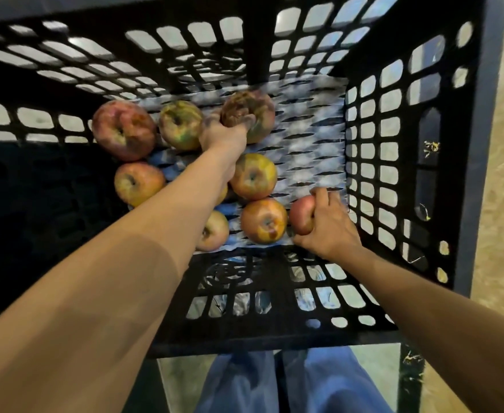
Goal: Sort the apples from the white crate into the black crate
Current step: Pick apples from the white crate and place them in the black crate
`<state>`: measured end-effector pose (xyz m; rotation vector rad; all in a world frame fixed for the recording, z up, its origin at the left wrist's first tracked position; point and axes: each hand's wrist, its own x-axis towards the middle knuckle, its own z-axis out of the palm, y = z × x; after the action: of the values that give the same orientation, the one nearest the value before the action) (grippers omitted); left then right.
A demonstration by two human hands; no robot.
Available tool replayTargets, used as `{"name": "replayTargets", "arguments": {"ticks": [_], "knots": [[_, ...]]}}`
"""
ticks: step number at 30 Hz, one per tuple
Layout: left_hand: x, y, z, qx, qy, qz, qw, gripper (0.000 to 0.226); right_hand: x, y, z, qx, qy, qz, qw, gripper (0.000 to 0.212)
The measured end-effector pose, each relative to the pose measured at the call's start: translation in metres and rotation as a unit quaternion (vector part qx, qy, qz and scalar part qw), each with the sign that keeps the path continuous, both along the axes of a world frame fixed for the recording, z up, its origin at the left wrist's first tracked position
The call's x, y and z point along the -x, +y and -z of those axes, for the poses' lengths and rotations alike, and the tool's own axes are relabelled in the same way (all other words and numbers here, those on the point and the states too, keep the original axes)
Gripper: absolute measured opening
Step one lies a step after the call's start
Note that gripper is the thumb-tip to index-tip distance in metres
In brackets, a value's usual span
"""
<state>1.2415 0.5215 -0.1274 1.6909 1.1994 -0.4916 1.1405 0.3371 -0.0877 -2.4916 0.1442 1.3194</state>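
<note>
Both your hands are down inside the black crate, which you see from straight above. A blue-and-white sheet lines its floor, and all the apples in view lie on it.

Your left hand reaches to the far side, its fingers curled round the far apple, a brownish one blurred by motion. Your right hand is near the near-right corner and grips a red apple from its right side, thumb over the top. This one sits just beside an orange-red apple.

Six loose apples fill the left and middle of the floor, some touching each other. Another is mostly hidden under your left forearm. The right part of the sheet is bare.

Below the near wall you see your blue trousers.
</note>
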Motion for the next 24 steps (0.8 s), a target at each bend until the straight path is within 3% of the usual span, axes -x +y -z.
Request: {"name": "replayTargets", "arguments": {"ticks": [6,13,24], "knots": [[-0.0045,0.0014,-0.0039,0.007,0.027,0.018,0.999,0.060,-0.0008,-0.0039,-0.0041,-0.006,0.035,0.014,0.999,0.089],[-0.0007,-0.0001,-0.0019,0.011,-0.006,0.023,1.000,0.058,0.0017,-0.0001,-0.0066,0.021,0.014,0.045,0.999,0.086],[-0.0024,0.0007,-0.0068,-0.014,0.010,0.090,0.996,0.057,0.0031,-0.0008,-0.0083,0.061,-0.007,0.088,0.994,0.088]]}}
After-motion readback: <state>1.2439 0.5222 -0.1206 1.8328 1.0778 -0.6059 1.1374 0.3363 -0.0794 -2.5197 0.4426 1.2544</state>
